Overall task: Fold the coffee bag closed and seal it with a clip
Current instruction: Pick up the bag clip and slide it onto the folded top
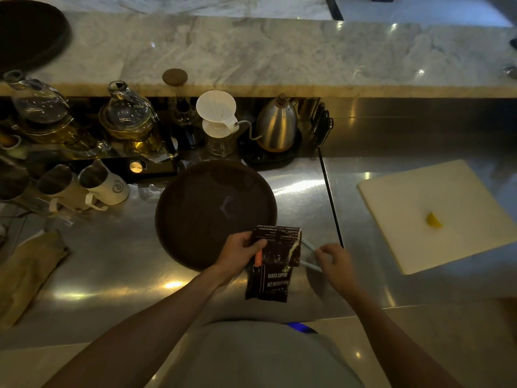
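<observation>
Head view: coffee bag [275, 271] (reads "BAKED.COFFEE").

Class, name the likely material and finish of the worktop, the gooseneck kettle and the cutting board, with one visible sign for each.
Worktop: probably stainless steel, brushed; streaky glare from the lights.
Gooseneck kettle: polished metal, likely steel; mirror-like highlights on its body.
Cutting board: seemingly plastic, matt off-white, with no glare; it could be another material.

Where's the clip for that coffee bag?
In the head view, the pale blue clip sits open against the coffee bag's right edge, at the right hand's fingertips.
</observation>
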